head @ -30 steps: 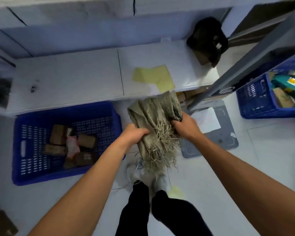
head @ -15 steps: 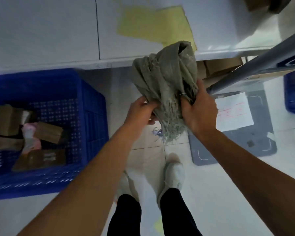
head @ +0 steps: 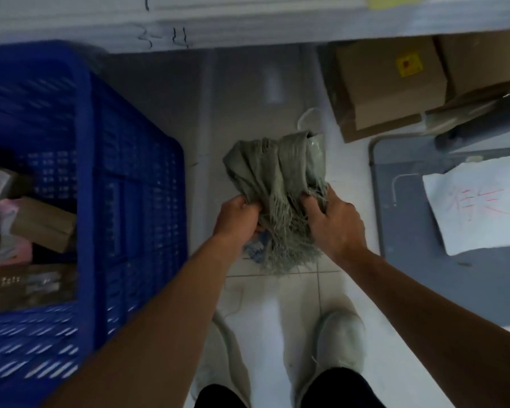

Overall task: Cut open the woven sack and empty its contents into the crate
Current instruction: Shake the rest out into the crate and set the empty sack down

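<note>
The grey-green woven sack (head: 273, 175) is crumpled into a bundle low over the tiled floor, its frayed cut edge hanging down in loose threads. My left hand (head: 237, 217) grips the bundle's left side. My right hand (head: 333, 222) grips its right side. The blue plastic crate (head: 136, 184) stands on the floor to the left. It holds several brown cardboard parcels (head: 43, 226) and a pink packet.
A white table edge (head: 248, 28) runs across the top. Cardboard boxes (head: 392, 86) sit on the floor at the upper right. A grey floor mat (head: 409, 231) with a white paper sheet (head: 480, 207) lies at the right. My two shoes (head: 340, 346) stand below the sack.
The view has tilted down and come closer to the floor. Both hands have lowered the bundled sack from table height toward the tiles, keeping their grip.
</note>
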`<state>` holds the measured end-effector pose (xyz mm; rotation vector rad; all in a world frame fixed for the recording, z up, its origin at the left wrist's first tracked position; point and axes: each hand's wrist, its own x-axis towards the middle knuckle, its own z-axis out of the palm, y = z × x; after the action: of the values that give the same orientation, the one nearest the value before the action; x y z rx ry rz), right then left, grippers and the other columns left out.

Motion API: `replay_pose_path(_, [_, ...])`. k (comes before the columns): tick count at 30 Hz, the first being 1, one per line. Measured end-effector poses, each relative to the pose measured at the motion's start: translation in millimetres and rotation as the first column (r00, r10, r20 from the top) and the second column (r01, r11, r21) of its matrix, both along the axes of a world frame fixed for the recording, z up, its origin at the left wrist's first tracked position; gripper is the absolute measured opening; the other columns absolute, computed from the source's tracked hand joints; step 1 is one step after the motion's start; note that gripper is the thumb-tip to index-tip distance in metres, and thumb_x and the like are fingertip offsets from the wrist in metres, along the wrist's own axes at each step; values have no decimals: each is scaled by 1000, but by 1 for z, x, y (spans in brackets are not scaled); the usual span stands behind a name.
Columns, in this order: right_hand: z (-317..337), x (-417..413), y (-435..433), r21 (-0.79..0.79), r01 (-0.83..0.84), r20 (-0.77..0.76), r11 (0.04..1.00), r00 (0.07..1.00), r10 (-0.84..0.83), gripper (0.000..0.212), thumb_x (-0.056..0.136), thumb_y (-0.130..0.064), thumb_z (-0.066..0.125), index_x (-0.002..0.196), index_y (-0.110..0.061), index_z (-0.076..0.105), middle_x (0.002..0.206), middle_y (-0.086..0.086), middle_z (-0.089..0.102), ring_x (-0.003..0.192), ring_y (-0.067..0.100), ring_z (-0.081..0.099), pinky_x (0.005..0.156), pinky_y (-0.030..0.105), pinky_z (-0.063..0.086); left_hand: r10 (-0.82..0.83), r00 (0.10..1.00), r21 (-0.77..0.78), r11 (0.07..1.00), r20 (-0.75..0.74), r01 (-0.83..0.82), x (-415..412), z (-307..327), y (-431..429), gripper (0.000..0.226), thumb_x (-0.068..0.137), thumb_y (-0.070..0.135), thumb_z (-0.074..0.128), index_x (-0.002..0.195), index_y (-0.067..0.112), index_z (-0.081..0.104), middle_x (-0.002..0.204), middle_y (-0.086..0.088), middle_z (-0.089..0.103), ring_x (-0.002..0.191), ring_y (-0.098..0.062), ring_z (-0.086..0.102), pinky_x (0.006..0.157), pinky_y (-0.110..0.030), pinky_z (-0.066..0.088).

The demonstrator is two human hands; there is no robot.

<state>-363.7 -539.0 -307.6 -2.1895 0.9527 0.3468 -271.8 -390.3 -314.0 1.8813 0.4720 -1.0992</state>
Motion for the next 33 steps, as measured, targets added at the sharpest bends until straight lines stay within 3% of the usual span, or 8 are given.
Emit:
replay_pose_path(5, [-63, 0, -12, -48, -21, -177, 999, 984, 12, 34, 96, -44, 52, 112, -15, 61, 76, 0, 59, 70, 23, 58, 68, 33, 49, -141, 990, 129, 982, 4, 139, -13, -78, 23, 22, 88, 24, 52, 93, 23, 73, 98, -9, 75, 93, -31, 72, 88, -50, 61])
replay_pose_path(8, [-81, -10, -24, -76, -4, -281, 997, 960, -17, 39, 95, -47, 57, 115, -15, 65, 73, -1, 54, 65, 20, 54, 61, 27, 40, -212, 977, 177, 961, -14, 211, -16, -103, 28, 22, 90, 23, 53, 101, 22, 73, 103, -7, 74, 96, -31, 70, 93, -47, 59])
replay_pose_path(12, [-81, -24, -23, -98, -72, -306, 993, 951, 39, 49, 89, -59, 59, 111, -16, 62, 82, 2, 59, 70, 24, 55, 64, 30, 42, -254, 965, 230, 938, -59, 261, -15, -97, 27, 29, 88, 30, 54, 111, 23, 70, 112, -7, 73, 98, -29, 70, 93, -43, 59])
replay_pose_path(18, [-35, -44, -16, -101, -163, -438, 982, 893, 103, 63, 85, -68, 57, 117, -13, 58, 91, 5, 57, 77, 24, 53, 66, 31, 43, -336, 929, 278, 888, -155, 367, -12, -32, 30, 60, 101, 29, 55, 152, 10, 32, 139, -11, 54, 110, -25, 57, 97, -32, 50])
replay_pose_path(21, [11, -54, -16, -46, -220, -540, 974, 826, 161, 65, 91, -65, 50, 133, -15, 53, 115, 8, 65, 96, 25, 61, 71, 30, 42, -376, 919, 271, 878, -117, 394, -11, 9, 35, 70, 100, 33, 56, 158, 18, 19, 133, -7, 55, 103, -22, 56, 93, -32, 50])
replay_pose_path(24, [67, -61, -14, -26, -189, -564, 982, 813, 141, 64, 96, -65, 39, 136, -16, 51, 126, 7, 63, 111, 26, 61, 80, 32, 44, -416, 908, 204, 886, -50, 417, -10, 63, 40, 64, 100, 30, 54, 158, 27, 26, 112, 5, 57, 108, -26, 64, 98, -42, 54])
replay_pose_path(29, [179, -64, 1, -13, -124, -522, 992, 847, 99, 51, 102, -48, 32, 119, -8, 59, 119, 16, 64, 106, 34, 61, 78, 35, 41, -531, 847, 152, 835, -30, 529, -7, 180, 46, 51, 102, 32, 48, 152, 30, 40, 135, -8, 59, 112, -23, 62, 92, -33, 53])
replay_pose_path(33, [284, -72, 21, 22, -128, -493, 992, 861, 122, 42, 104, -36, 36, 115, -4, 60, 120, 20, 65, 107, 36, 62, 83, 37, 46, -590, 806, 124, 797, -42, 590, -18, 292, 69, 49, 102, 31, 47, 150, 25, 44, 145, -3, 54, 113, -18, 58, 93, -27, 49])
